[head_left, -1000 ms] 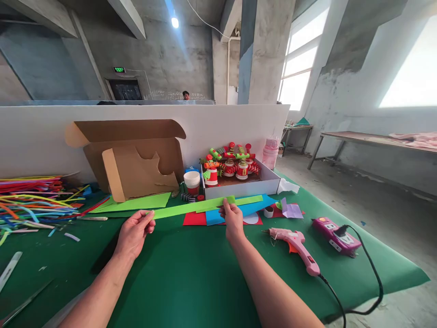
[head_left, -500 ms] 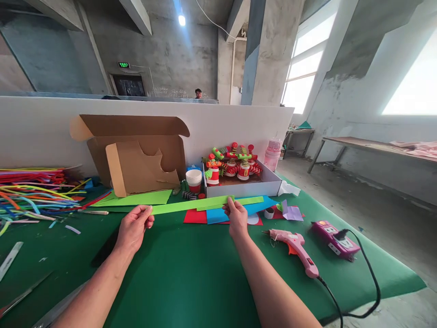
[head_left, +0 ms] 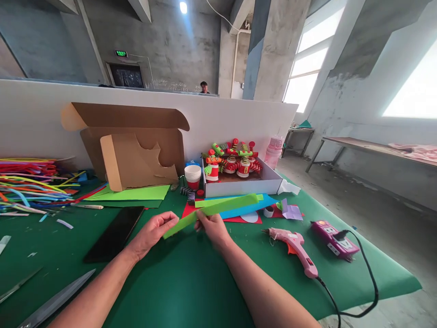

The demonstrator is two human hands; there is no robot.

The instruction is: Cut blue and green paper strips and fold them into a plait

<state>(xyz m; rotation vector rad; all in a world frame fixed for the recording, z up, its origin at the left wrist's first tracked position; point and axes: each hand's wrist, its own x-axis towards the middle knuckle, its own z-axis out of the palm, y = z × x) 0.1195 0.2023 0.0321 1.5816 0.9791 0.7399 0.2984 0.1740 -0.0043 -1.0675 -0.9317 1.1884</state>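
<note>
A bright green paper strip is stretched at a slant above the table. My left hand pinches it close to its lower left end. Farther along, my right hand is closed on the same strip, whose free part reaches up and to the right. Behind it lie another green strip, blue paper and red paper. A black phone rests left of my left hand. To the right of my right hand is a pink glue gun.
A white box holds several red-and-green cup figures. Stacked paper cups and a cardboard box stand left of it. Colourful pipe cleaners pile up at far left, a scissor blade near front. A purple power strip lies right.
My right hand has slid left along the strip, nearer my left hand. My left hand has shifted right and slightly down. The strip now slants more, and the phone is uncovered.
</note>
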